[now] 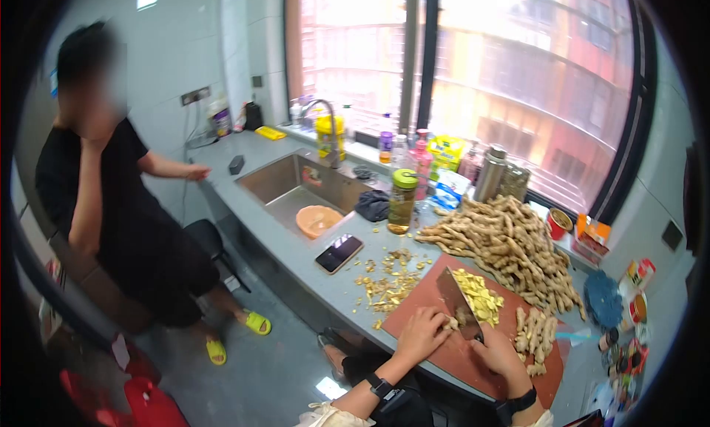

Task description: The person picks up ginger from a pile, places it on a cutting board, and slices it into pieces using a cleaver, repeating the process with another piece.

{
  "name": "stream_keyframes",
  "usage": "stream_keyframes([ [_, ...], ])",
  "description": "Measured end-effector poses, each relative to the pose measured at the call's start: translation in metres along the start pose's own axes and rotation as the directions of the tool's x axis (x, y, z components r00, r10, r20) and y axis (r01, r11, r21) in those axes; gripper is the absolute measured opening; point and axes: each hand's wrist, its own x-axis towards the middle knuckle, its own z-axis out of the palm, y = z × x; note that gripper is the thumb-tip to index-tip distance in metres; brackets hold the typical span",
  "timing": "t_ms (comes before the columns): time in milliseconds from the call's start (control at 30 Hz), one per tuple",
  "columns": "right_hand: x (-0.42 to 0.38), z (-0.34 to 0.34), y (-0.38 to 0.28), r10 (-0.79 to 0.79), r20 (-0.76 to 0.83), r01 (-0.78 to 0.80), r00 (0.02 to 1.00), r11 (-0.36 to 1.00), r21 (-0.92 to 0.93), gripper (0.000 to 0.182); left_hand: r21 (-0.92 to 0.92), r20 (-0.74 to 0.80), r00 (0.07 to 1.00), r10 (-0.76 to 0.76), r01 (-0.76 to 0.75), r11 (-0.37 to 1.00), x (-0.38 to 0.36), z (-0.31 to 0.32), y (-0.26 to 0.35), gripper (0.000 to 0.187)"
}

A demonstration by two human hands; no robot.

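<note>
Now mid-chop: right hand (497, 351) clamped on cleaver (458, 303) handle; left hand (423, 332) fingers curled together, pinning ginger piece (450, 323) on cutting board (429, 297) near edge; sliced heap (479, 294) just beyond blade; next likely needs fingertips kept tucked, piece fed under blade; whole ginger pile (510, 246) far right

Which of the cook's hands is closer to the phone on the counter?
The left hand. It rests on the cutting board, holding ginger below and right of the phone. The right hand grips the cleaver farther right, beyond the left hand.
</note>
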Motion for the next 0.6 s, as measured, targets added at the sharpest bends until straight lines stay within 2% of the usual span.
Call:
stream_keyframes([
  [167, 0.000, 0.003, 0.003, 0.061, -0.027, -0.062, 0.998, 0.998, -0.028, 0.037, -0.007, -0.041, 0.998, -0.039, 0.039, 0.999, -0.002, 0.007, -0.001, 0.024],
  [233, -0.001, 0.005, 0.005, 0.022, -0.068, -0.022, 0.997, 1.000, 0.007, 0.036, -0.030, -0.063, 0.998, -0.005, 0.003, 1.000, -0.003, 0.007, -0.003, 0.025],
  [300, -0.002, 0.006, 0.003, 0.004, -0.091, 0.000, 0.996, 0.999, 0.040, 0.033, -0.038, -0.027, 0.998, -0.058, 0.057, 0.998, -0.003, 0.005, 0.000, 0.025],
  [433, -0.002, 0.008, 0.004, 0.031, -0.090, -0.024, 0.995, 0.996, 0.081, 0.030, -0.057, -0.053, 0.998, -0.044, 0.041, 0.998, -0.003, 0.006, 0.002, 0.029],
  [500, 0.003, 0.016, 0.022, -0.053, -0.105, 0.057, 0.993, 0.997, 0.042, 0.030, -0.085, -0.036, 0.999, -0.033, 0.030, 0.996, -0.001, 0.005, 0.000, 0.024],
  [567, 0.006, 0.017, 0.028, -0.063, -0.116, 0.072, 0.991, 0.994, 0.077, 0.037, -0.054, -0.060, 0.998, -0.028, 0.025, 0.998, -0.002, 0.007, -0.002, 0.025],
  [600, 0.002, 0.012, 0.013, -0.013, -0.100, 0.026, 0.995, 0.992, 0.122, 0.039, -0.064, -0.053, 0.998, -0.029, 0.026, 0.998, -0.002, 0.008, -0.002, 0.025],
])
